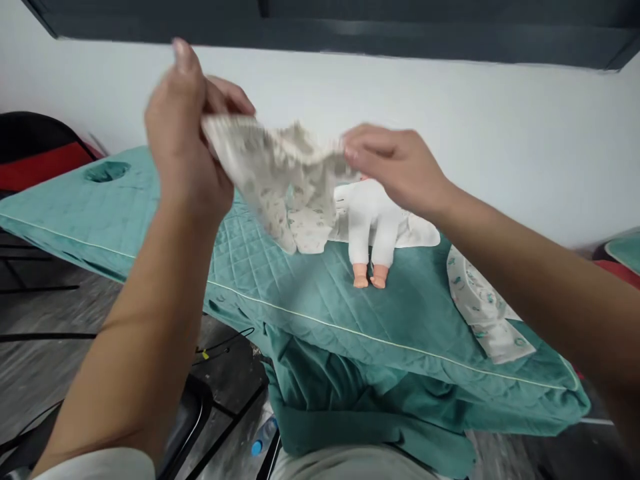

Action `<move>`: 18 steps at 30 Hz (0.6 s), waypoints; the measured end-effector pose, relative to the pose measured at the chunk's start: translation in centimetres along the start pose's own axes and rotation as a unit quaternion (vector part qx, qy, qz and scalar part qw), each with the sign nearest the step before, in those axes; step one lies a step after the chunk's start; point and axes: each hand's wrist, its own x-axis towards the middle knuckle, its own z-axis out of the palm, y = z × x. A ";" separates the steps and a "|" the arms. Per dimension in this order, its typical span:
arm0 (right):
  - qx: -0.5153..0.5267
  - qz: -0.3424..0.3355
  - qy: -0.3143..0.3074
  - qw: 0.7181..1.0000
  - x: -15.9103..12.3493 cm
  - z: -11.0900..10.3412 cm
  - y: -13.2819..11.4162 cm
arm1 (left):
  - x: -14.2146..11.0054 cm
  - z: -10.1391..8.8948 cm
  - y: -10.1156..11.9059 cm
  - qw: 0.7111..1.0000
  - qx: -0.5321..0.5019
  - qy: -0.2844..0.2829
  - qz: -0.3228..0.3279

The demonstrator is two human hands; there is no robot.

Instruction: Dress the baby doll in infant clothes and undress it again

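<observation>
My left hand [187,143] and my right hand [395,167] hold a small white printed baby garment [277,173] stretched between them in the air, each hand pinching one end. Its loose part hangs down over the bed. Beneath it lies a baby doll [373,220] in white clothes on a teal quilted massage bed [310,293], its bare feet pointing toward me. The doll's upper body is hidden behind my right hand and the garment.
Another printed white cloth [483,307] lies on the bed at the right. The bed has a face hole [106,172] at its far left end. A white wall stands behind. Dark floor with cables and a black frame [195,407] lies below left.
</observation>
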 end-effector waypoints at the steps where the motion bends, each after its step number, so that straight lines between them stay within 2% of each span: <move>1: 0.018 0.026 -0.056 0.998 -0.9 0.4 0.6 | -1.1 0.0 -0.8 0.998 -0.027 -0.033 -0.047; 4: 0.067 0.126 -0.229 0.963 -4.0 2.2 4.2 | -5.6 0.6 -4.4 0.962 -0.041 -0.151 -0.226; 6: 0.059 0.164 -0.242 0.954 -5.7 3.1 7.9 | -9.0 1.8 -7.2 0.905 -0.023 -0.239 -0.350; 7: 0.039 0.170 -0.207 0.963 -6.3 3.4 9.9 | -10.6 2.7 -8.6 0.879 -0.027 -0.256 -0.401; 9: -0.035 0.153 -0.068 0.985 -6.9 3.1 14.2 | -13.4 4.9 -11.0 0.836 -0.019 -0.260 -0.483; 11: -0.121 0.127 0.064 0.982 -6.8 2.1 18.4 | -15.1 7.5 -12.8 0.816 0.015 -0.229 -0.530; 12: -0.155 0.132 0.107 0.973 -6.5 1.3 20.4 | -15.5 8.8 -13.5 0.813 0.028 -0.215 -0.541; 14: -0.203 0.176 0.134 0.954 -5.6 -0.3 23.8 | -15.8 10.9 -14.7 0.814 0.035 -0.190 -0.548; 16: -0.220 0.261 0.126 0.931 -4.3 -1.8 26.7 | -15.4 12.3 -15.9 0.826 0.014 -0.170 -0.538; 18: -0.220 0.345 0.104 0.907 -3.0 -2.9 29.1 | -14.8 13.1 -17.3 0.837 -0.022 -0.192 -0.511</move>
